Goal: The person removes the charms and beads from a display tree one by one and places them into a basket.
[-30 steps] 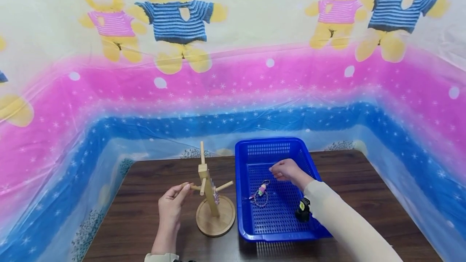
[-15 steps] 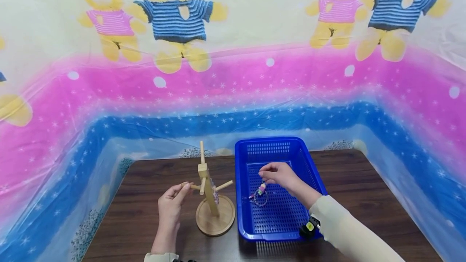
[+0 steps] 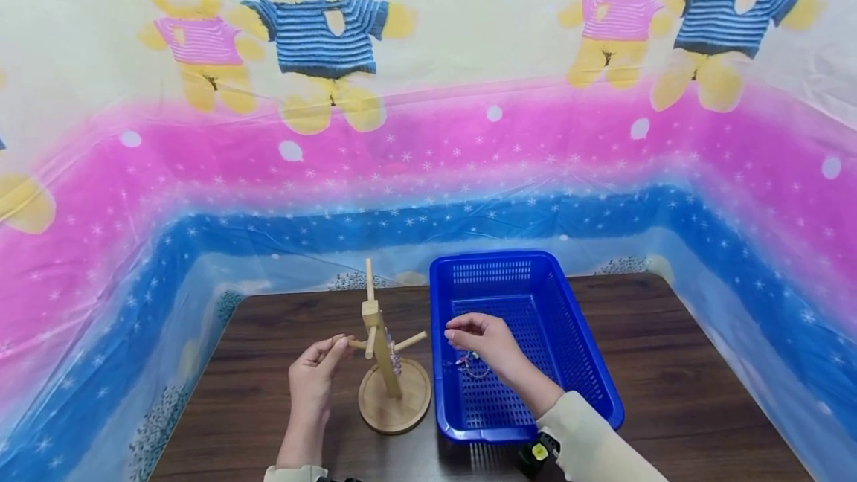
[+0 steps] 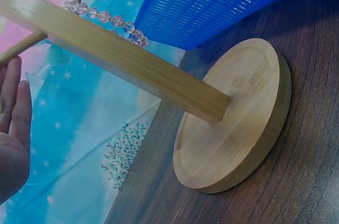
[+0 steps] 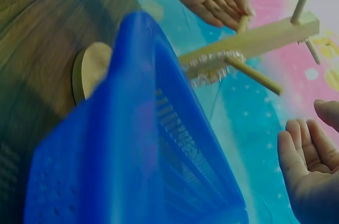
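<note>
A: What does the left hand have hold of?

B: One peg of the stand. Thumb and fingers pinch it near its outer end. The post is just right of that pinch, upright, and the round base is below and to the right of it.

A: Anything hanging near there?

B: A bracelet of clear beads. It's on the far side of the post from the left hand, up against the post at the inner end of another peg. That peg points towards the right hand.

A: And is the right hand gripping anything?

B: Nothing I can see. The right wrist view has its thumb and fingers apart, loosely bent, with a gap between them. From the head, the thumb and finger tips look close together.

A: Where's the trinket, then?

B: Beneath the right hand, in the basket. The hand hides part of it; a few coloured beads and a thin loop show below the thumb.

A: So where is the basket itself?

B: Under the right hand, which hovers over its left side. The stand is to the left of that, between the two hands.

A: And farther out?

B: The table is under everything, dark wood. Past both hands a cloth printed with bears hangs behind.
</note>
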`<state>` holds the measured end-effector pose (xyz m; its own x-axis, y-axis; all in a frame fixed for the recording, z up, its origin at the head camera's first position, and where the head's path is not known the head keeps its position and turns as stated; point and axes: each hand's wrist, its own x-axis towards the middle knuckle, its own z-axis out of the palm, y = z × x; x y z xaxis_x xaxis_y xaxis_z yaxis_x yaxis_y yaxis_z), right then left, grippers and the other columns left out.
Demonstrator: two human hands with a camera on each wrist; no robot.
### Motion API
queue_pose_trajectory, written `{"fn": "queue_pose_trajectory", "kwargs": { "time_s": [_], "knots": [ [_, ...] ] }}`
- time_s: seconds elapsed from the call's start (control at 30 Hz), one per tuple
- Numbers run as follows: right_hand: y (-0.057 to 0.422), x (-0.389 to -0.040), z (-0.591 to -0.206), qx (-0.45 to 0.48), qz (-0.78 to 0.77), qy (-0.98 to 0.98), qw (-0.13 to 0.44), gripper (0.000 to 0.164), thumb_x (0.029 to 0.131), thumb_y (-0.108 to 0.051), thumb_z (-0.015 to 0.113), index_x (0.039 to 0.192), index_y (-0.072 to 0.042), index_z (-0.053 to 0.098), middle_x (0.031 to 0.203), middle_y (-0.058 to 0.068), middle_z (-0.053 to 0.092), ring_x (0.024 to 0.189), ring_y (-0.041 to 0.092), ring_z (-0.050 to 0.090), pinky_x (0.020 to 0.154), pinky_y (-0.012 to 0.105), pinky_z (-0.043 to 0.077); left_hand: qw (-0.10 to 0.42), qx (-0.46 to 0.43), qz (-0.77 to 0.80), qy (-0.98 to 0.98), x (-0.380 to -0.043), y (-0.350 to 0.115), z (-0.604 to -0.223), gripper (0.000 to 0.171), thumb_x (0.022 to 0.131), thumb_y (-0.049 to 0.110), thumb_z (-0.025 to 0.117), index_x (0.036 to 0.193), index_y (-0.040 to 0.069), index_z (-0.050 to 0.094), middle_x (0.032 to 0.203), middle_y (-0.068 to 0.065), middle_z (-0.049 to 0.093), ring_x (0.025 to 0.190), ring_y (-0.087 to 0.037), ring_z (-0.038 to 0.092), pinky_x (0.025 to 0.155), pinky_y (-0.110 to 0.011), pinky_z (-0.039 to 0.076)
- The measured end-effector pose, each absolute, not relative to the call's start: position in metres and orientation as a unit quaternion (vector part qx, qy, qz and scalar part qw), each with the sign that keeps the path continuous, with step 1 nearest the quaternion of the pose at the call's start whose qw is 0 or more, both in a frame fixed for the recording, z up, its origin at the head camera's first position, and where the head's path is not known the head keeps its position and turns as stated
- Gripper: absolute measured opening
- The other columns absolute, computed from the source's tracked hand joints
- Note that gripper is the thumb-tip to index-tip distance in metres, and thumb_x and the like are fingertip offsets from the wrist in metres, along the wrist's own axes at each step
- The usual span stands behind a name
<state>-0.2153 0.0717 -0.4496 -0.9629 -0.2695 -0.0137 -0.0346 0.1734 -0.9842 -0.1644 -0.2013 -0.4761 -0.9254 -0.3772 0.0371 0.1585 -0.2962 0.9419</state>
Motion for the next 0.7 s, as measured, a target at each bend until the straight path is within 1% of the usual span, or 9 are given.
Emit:
{"fn": "queue_pose_trajectory", "kwargs": {
  "time_s": [0.07, 0.13, 0.33, 0.47, 0.53, 0.7],
  "knots": [
    [0.065, -0.213, -0.452, -0.094, -0.639, 0.758, 0.091, 0.03, 0.095, -0.015, 0.072, 0.115, 0.007, 0.07, 0.107, 0.017, 0.077, 0.093, 0.02, 0.075, 0.082, 0.029, 0.065, 0.168, 0.096, -0.8, -0.568, -0.164, -0.201, -0.476, 0.032, 0.096, -0.005, 0.066, 0.08, 0.021, 0.076, 0.077, 0.014, 0.078, 0.075, 0.001, 0.075, 0.075, -0.018, 0.063],
    [0.06, -0.212, -0.455, -0.09, -0.639, 0.758, 0.092, 0.03, 0.095, -0.015, 0.072, 0.115, 0.007, 0.07, 0.107, 0.018, 0.077, 0.094, 0.021, 0.076, 0.083, 0.031, 0.065, 0.168, 0.095, -0.802, -0.566, -0.164, -0.202, -0.476, 0.033, 0.096, -0.005, 0.065, 0.08, 0.021, 0.076, 0.077, 0.013, 0.078, 0.075, 0.001, 0.075, 0.075, -0.018, 0.063],
    [0.046, -0.213, -0.46, -0.096, -0.654, 0.744, 0.095, 0.029, 0.095, -0.012, 0.072, 0.115, 0.008, 0.07, 0.108, 0.022, 0.076, 0.094, 0.023, 0.076, 0.091, 0.043, 0.065, 0.171, 0.093, -0.802, -0.564, -0.165, -0.202, -0.477, 0.033, 0.096, -0.006, 0.065, 0.08, 0.021, 0.076, 0.078, 0.013, 0.078, 0.075, 0.001, 0.075, 0.075, -0.018, 0.063],
    [0.041, -0.214, -0.464, -0.1, -0.657, 0.741, 0.093, 0.028, 0.094, -0.011, 0.072, 0.114, 0.008, 0.071, 0.107, 0.021, 0.076, 0.094, 0.022, 0.075, 0.088, 0.038, 0.066, 0.172, 0.094, -0.798, -0.57, -0.165, -0.202, -0.477, 0.032, 0.096, -0.005, 0.065, 0.081, 0.021, 0.076, 0.078, 0.014, 0.078, 0.076, 0.001, 0.075, 0.075, -0.017, 0.063],
    [0.038, -0.215, -0.465, -0.097, -0.656, 0.742, 0.095, 0.028, 0.094, -0.012, 0.072, 0.114, 0.007, 0.071, 0.106, 0.019, 0.076, 0.093, 0.02, 0.074, 0.088, 0.036, 0.066, 0.17, 0.096, -0.797, -0.572, -0.165, -0.202, -0.477, 0.032, 0.096, -0.005, 0.065, 0.081, 0.021, 0.076, 0.078, 0.014, 0.078, 0.076, 0.001, 0.075, 0.075, -0.017, 0.063],
    [0.035, -0.216, -0.467, -0.099, -0.658, 0.741, 0.09, 0.027, 0.094, -0.01, 0.071, 0.113, 0.009, 0.071, 0.105, 0.02, 0.076, 0.089, 0.014, 0.073, 0.086, 0.036, 0.066, 0.167, 0.099, -0.796, -0.573, -0.164, -0.202, -0.477, 0.032, 0.096, -0.004, 0.066, 0.081, 0.022, 0.076, 0.078, 0.014, 0.078, 0.076, 0.001, 0.075, 0.076, -0.018, 0.063]
  ]
}}
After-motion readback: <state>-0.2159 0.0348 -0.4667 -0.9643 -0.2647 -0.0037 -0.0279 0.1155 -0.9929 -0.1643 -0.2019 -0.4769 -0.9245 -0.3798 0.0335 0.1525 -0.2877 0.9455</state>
